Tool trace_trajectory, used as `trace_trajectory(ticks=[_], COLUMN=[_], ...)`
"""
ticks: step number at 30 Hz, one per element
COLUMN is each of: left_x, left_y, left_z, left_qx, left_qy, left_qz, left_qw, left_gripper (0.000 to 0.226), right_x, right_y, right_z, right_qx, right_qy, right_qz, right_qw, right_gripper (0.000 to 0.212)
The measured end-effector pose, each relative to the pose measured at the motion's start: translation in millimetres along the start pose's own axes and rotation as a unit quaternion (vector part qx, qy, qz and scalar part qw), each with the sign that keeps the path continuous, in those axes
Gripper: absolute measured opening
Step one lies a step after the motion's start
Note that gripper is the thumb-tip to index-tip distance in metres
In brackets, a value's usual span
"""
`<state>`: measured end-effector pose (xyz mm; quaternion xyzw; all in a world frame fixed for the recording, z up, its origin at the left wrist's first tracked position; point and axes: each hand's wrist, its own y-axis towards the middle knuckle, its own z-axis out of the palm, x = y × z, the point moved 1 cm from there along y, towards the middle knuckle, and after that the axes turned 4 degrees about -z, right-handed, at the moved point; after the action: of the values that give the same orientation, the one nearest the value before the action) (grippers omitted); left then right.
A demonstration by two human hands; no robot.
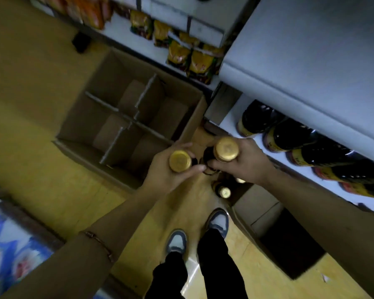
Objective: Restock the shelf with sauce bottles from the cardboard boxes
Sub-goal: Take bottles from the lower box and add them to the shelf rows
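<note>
Floor-standing divided box (125, 117) empty; hands (166, 171) (244, 162) grip bottles (180, 161).

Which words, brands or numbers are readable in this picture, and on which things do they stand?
No text can be read.
Labels of the bottles on the shelf: print too blurred.
Gold caps of the bottles in the left hand and right hand: embossing unreadable.
Yellow packets: print too blurred.
</note>
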<state>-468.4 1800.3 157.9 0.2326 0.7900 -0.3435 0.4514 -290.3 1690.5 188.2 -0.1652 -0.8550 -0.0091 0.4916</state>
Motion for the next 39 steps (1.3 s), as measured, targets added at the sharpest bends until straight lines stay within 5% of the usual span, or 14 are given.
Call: trace_trajectory(ticks=[2,6,11,19,27,33,39], left_x=[-48.1,-136.2,-245.9,-410.0,-541.3,-600.1,-619.5], left_y=[-15.1,-39.5,-63.8,-119.9,-183.5,-235.3,-261.5], left_z=[-23.0,-63.9,-102.1,-161.7,-193.9,-194.6,-185.0], left_qx=[0.015,0.028,0.000,-0.008,0.081,0.129,0.161], left_qy=[0.026,0.060,0.086,0.153,0.119,0.107,0.108], left_qz=[0.034,0.106,0.212,0.385,0.430,0.504,0.520], left_qw=[0.999,0.992,0.974,0.910,0.891,0.848,0.832], left_gripper=[0.046,0.036,0.031,0.041,0.033,0.015,0.030], right_x=[46.0,134.1,241.3,388.2,506.7,559.4,586.2], right_y=[-10.4,-32.2,-64.2,-125.1,-194.0,-235.2,-269.7], right_z=[-28.3,-90.1,-151.1,-227.5,-292.6,-314.6,-322.1], right_qx=[-0.030,-0.077,-0.142,-0.237,-0.359,-0.413,-0.419], right_qy=[-0.020,-0.064,-0.133,-0.154,-0.145,-0.183,-0.191], right_qz=[0.003,-0.006,-0.039,-0.058,-0.090,-0.101,-0.113], right_qw=[0.999,0.995,0.980,0.957,0.918,0.887,0.880], right_gripper=[0.023,0.056,0.071,0.051,0.036,0.041,0.039])
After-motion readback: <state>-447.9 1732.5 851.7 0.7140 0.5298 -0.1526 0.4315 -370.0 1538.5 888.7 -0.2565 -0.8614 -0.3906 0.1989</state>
